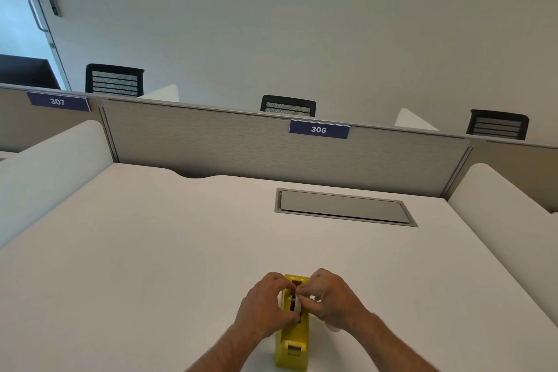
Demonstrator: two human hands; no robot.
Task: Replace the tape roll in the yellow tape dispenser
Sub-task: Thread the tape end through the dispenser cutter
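Yellow tape dispenser (292, 350) sits on the white table (151, 251), right at the near edge, with its long side pointing away from the person. Both hands meet over its open middle slot: the left hand (265, 305) grips the side of the dispenser, and the right hand (329, 299) pinches a whitish tape roll (298, 302) that sits partly down in the slot. I think the job is in its middle part, but I cannot tell if this roll is the old one coming out or the new one going in.
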